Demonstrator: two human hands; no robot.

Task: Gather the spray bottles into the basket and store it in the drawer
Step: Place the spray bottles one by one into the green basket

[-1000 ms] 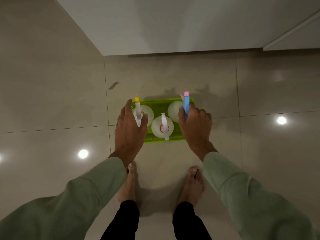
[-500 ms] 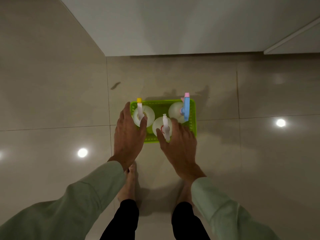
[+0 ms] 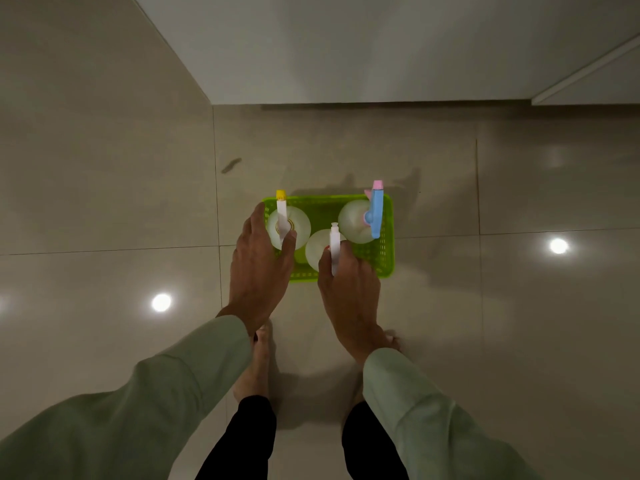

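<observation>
three upright spray bottles [image 3: 356, 221] in green basket [image 3: 387, 244], apparently.

A green plastic basket [image 3: 386, 233] sits on the glossy tiled floor [image 3: 104, 202], holding three white spray bottles upright: a yellow-tipped bottle [image 3: 300, 225] at 9 o'clock, a blue-triggered bottle [image 3: 353, 220] at 2 o'clock and a white-nozzled bottle [image 3: 318, 247] at 6 o'clock. The left hand [image 3: 258, 268] curls around the yellow-tipped one; the right hand [image 3: 349, 289] wraps the white-nozzled one. Bare feet stand just behind.

basket [image 3: 387, 237] on floor [image 3: 104, 185]; three spray bottles [image 3: 356, 221] inside; cabinet [image 3: 346, 46] behind
</observation>
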